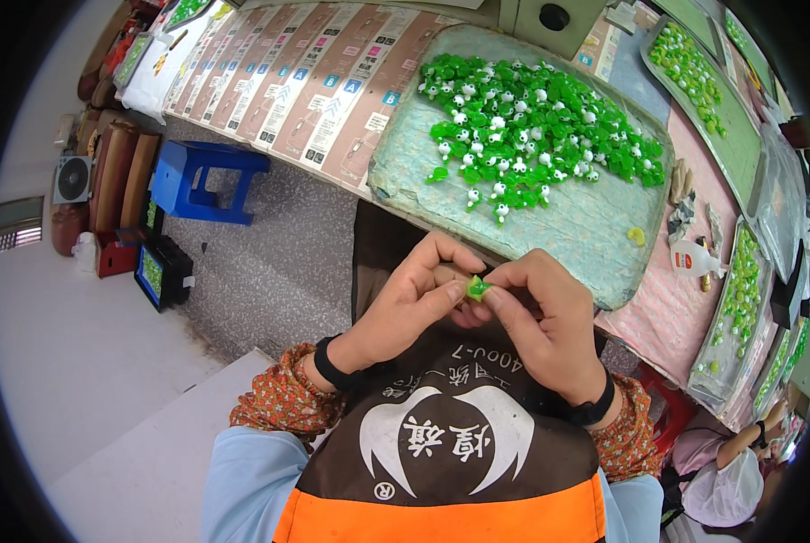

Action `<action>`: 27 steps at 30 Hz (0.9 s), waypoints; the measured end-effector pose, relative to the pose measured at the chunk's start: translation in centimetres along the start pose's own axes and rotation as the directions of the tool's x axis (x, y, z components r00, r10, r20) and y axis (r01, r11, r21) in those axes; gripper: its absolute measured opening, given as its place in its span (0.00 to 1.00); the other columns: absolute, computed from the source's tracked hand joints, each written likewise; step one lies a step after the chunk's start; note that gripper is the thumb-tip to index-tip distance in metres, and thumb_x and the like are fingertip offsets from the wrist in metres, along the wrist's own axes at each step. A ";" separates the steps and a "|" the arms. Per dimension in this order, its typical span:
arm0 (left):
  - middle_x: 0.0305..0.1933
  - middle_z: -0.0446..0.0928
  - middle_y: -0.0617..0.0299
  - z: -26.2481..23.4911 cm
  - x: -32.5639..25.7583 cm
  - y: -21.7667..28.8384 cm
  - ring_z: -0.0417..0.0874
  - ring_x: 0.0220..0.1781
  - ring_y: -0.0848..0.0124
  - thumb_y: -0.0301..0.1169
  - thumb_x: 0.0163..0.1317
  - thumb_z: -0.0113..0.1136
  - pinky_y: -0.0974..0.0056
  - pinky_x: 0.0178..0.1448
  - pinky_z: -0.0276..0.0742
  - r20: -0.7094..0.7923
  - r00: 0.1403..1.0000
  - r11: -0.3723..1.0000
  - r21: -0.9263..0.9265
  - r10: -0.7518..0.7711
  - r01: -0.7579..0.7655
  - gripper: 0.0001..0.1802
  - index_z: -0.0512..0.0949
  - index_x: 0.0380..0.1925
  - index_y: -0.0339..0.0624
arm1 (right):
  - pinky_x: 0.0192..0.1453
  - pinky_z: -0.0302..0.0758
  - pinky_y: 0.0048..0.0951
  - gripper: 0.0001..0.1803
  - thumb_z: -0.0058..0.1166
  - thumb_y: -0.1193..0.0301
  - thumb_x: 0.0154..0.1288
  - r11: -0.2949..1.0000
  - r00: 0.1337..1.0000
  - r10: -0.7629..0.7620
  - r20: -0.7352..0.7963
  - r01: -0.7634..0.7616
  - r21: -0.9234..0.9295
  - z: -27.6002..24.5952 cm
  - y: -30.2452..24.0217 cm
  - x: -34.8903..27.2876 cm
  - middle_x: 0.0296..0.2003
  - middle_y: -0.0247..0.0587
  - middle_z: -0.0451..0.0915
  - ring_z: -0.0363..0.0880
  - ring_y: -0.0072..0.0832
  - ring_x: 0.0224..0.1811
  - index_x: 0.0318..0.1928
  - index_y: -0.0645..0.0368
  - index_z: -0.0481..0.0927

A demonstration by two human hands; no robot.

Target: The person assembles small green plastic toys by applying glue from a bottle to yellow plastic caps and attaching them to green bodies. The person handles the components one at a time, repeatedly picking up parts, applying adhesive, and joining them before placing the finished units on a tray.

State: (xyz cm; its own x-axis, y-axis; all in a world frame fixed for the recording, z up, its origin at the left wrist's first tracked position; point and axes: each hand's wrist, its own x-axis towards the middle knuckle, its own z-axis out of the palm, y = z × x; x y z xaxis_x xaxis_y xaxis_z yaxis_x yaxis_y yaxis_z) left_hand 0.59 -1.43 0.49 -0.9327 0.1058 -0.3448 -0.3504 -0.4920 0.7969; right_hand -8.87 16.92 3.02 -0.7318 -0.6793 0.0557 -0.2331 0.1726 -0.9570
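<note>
Between my two hands, above my dark apron, is a small green and yellow-green plastic piece (477, 288). My left hand (423, 291) pinches it from the left with thumb and fingers. From the right, the thumb and forefinger of my right hand (542, 317) also close on it. Its exact shape is partly covered by fingertips. Just beyond my hands lies a large tray (595, 258) with a pale green lining. Heaped on it are many small green plastic pieces with white round heads (504, 136). A lone yellow piece (636, 236) rests near the tray's right side.
Printed cardboard (323, 81) covers the table left of the tray. A white bottle (694, 260) stands on the pink cloth to the right, beside more trays of green pieces (739, 290). A blue stool (208, 181) is on the floor at left. Another person (721, 480) sits at lower right.
</note>
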 end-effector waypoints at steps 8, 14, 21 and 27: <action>0.50 0.77 0.58 0.7 -0.3 -0.7 0.83 0.49 0.74 0.23 0.71 0.55 0.67 0.54 0.80 -0.034 0.974 0.945 0.254 0.222 -0.206 0.17 0.64 0.55 0.38 | 0.32 0.72 0.30 0.04 0.62 0.80 0.62 0.998 0.999 -0.001 -0.032 0.003 0.056 0.2 0.6 0.0 0.29 0.43 0.78 0.78 0.33 0.27 0.38 0.63 0.80; 0.47 0.78 0.57 0.6 -0.6 -0.9 0.84 0.48 0.73 0.21 0.68 0.58 0.67 0.55 0.80 -0.030 0.943 0.863 0.412 0.332 -0.291 0.16 0.68 0.52 0.35 | 0.29 0.70 0.30 0.05 0.63 0.82 0.60 0.999 0.998 -0.046 -0.042 0.046 0.008 0.1 -0.5 0.0 0.29 0.42 0.77 0.76 0.32 0.26 0.36 0.63 0.80; 0.45 0.79 0.57 0.3 -0.3 -1.7 0.85 0.46 0.71 0.21 0.65 0.61 0.67 0.53 0.80 0.005 0.887 0.749 0.533 0.461 -0.393 0.18 0.70 0.52 0.34 | 0.30 0.70 0.27 0.06 0.62 0.82 0.60 0.996 0.997 -0.060 -0.051 0.063 0.056 0.2 -0.1 -0.3 0.30 0.41 0.79 0.76 0.29 0.27 0.38 0.63 0.82; 0.45 0.79 0.56 0.5 -0.3 -1.4 0.86 0.45 0.70 0.24 0.64 0.65 0.66 0.51 0.81 0.023 0.876 0.706 0.582 0.481 -0.403 0.20 0.70 0.53 0.34 | 0.31 0.70 0.25 0.05 0.62 0.81 0.62 0.984 0.997 -0.028 -0.075 0.040 0.172 0.4 0.5 -0.4 0.32 0.38 0.81 0.75 0.23 0.28 0.39 0.63 0.84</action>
State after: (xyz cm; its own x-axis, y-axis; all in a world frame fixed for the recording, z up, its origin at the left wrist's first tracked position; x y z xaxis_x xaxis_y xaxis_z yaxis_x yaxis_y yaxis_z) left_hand 1.34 -0.33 -0.28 -0.9880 -0.1236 0.0927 0.0788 0.1127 0.9905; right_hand -8.45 17.00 2.36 -0.7708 -0.6286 0.1035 -0.1489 0.0198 -0.9887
